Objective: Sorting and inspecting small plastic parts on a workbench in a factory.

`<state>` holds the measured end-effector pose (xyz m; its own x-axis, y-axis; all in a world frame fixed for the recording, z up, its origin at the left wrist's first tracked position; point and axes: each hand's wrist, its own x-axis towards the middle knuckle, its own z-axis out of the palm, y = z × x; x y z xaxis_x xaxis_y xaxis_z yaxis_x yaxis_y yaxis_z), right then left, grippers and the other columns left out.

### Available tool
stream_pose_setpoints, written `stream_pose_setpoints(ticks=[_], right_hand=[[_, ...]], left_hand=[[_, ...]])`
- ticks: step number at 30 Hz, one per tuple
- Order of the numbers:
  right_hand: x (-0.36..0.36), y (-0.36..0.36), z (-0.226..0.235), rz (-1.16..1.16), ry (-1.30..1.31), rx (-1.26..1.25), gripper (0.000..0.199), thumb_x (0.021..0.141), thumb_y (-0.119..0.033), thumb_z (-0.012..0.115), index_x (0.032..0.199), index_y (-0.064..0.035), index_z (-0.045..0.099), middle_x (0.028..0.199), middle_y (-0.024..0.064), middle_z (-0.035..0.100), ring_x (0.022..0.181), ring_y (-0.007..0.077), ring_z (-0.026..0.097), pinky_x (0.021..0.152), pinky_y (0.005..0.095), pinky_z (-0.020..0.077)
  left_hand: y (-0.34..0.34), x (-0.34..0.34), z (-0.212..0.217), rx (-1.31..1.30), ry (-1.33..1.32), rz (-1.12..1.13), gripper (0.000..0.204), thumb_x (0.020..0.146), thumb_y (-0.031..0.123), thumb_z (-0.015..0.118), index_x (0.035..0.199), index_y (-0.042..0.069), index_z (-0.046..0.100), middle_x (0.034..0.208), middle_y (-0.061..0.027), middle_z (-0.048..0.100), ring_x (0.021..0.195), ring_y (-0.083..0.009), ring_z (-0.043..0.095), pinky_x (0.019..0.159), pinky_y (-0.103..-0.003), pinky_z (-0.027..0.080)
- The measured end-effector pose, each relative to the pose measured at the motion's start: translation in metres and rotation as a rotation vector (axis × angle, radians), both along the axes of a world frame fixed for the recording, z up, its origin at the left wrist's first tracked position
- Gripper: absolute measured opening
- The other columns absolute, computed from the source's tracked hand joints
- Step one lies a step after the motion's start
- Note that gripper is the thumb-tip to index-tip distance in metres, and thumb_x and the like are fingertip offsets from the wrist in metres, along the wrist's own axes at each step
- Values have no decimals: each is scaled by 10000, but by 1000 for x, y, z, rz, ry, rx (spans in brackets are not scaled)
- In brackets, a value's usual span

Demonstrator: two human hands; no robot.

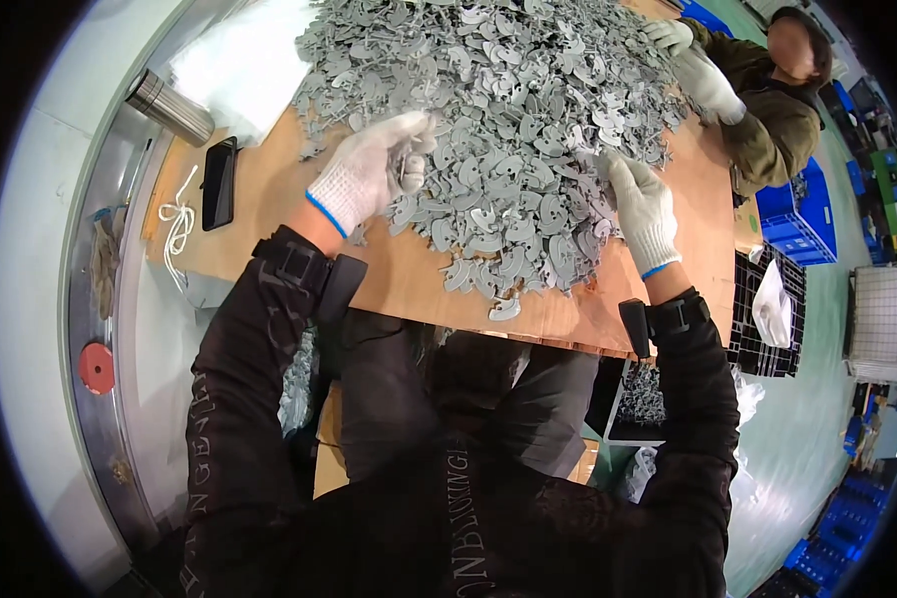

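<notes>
**Sorting grey metal parts on a wooden board**

Saw a wooden board (pixel 269 214) under a large heap of flat grey metal parts (pixel 508 110), spread from centre to far side. Noticed a co-worker (pixel 767 110) far right, gloved hands on the heap. Found the left hand (pixel 369 174), white-gloved, closed around a few parts at the near left edge of the heap. Found the right hand (pixel 643 204), fingers spread open, flat on parts at the near right. Spotted a black phone (pixel 218 183) left and a steel cylinder (pixel 171 107) beyond it.
</notes>
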<state>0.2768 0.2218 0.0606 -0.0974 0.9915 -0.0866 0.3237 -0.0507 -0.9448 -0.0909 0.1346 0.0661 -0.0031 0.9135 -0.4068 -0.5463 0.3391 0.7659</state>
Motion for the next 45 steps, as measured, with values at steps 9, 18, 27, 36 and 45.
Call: stream_pose_setpoints(ticks=[9,18,27,36,45], right_hand=[[-16,6,-9,53,-127,236,350,1071,-307,739,1290,-43,810,949,24,768,790,84,658,724,265,542],[-113,38,4,174,-747,211,389,1024,-252,698,1383,-122,773,1246,79,839,1121,276,798,1020,384,586],[-54,41,9,-12,-144,199,385,1032,-294,749,1300,-25,811,1068,52,815,910,78,733,793,254,605],[-15,-14,-14,17,100,27,494,1074,-132,646,1546,5,595,1127,117,799,865,137,734,721,269,608],[-75,-4,16,242,-156,-131,566,1055,-101,621,1608,-14,535,1114,105,784,795,111,694,658,254,571]], left_hand=[[-38,3,-19,-24,-170,-5,195,1098,269,680,1083,78,718,1142,-68,768,806,-115,713,634,-273,572],[-73,11,-39,-87,-215,16,199,1101,269,651,1065,83,712,1155,-67,767,799,-131,702,650,-296,563],[-95,-15,-51,-53,-336,144,184,1057,243,700,1048,60,692,1101,-100,773,771,-158,689,640,-306,572],[-96,-15,-54,45,-421,96,200,1077,237,680,1041,41,688,1085,-109,771,874,-212,732,710,-337,609],[-93,-8,-50,107,-484,142,255,1153,204,557,1062,11,697,1202,-141,745,1029,-263,712,891,-416,630]])
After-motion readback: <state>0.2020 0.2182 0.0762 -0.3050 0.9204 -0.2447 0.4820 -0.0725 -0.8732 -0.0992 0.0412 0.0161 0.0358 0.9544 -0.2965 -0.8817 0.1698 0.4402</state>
